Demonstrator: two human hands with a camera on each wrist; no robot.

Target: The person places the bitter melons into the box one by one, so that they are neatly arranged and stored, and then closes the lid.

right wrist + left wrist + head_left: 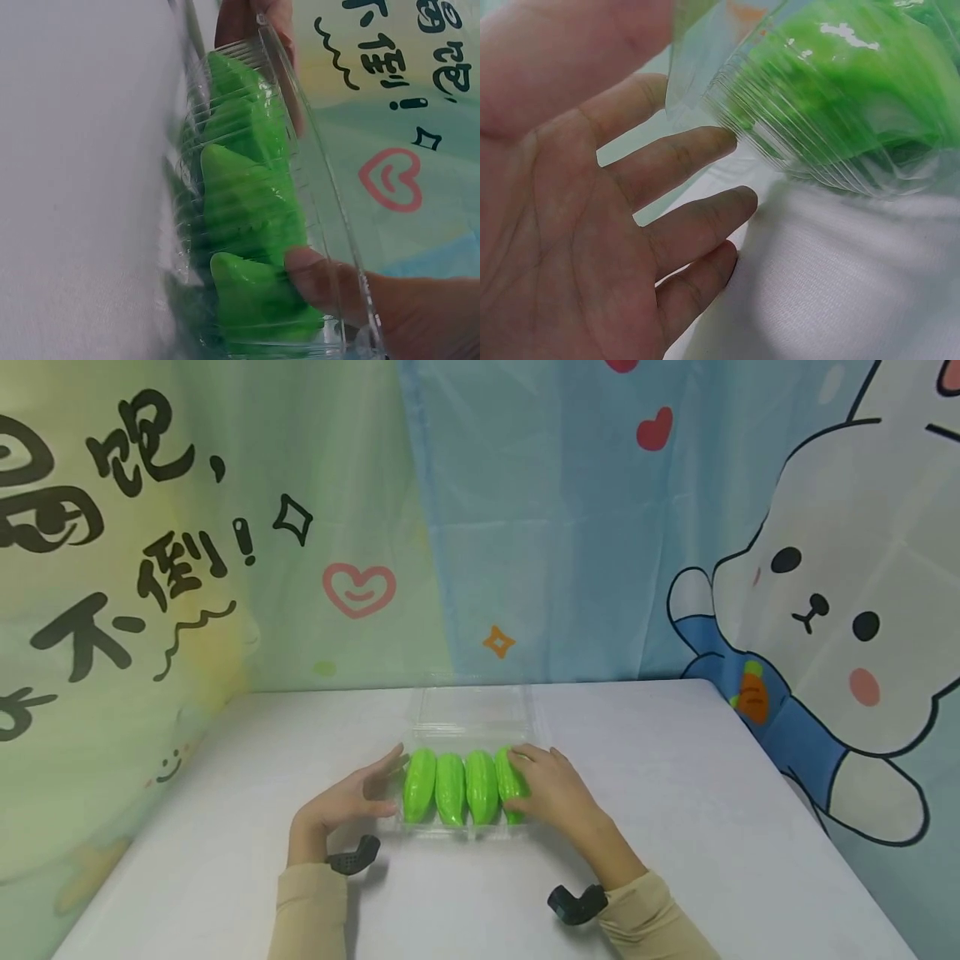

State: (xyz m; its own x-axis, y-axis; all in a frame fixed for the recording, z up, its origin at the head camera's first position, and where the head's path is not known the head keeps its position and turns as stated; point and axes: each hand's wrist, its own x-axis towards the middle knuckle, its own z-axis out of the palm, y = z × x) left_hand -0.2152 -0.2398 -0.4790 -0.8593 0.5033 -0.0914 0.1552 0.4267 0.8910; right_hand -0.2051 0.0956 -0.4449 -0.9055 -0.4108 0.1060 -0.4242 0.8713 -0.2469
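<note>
Several glossy green ridged fruits, star fruit by their look point(482, 787), lie side by side in a clear plastic clamshell box point(474, 832). The box's lid point(472, 706) stands open at the back. My right hand point(553, 787) grips the rightmost star fruit point(259, 304), thumb at its near end and fingers at its far end. Beside the box's left wall is my left hand point(352, 797), thumb and fingers spread. In the left wrist view, its straight fingers point(686, 157) reach toward the ribbed plastic wall point(757, 112), fingertips right at it.
The box stands on a white-covered table point(645, 743). Behind hangs a printed curtain point(495, 527) with hearts, lettering and a cartoon rabbit. A black wrist camera point(354, 856) is on the left wrist, another point(577, 905) on the right.
</note>
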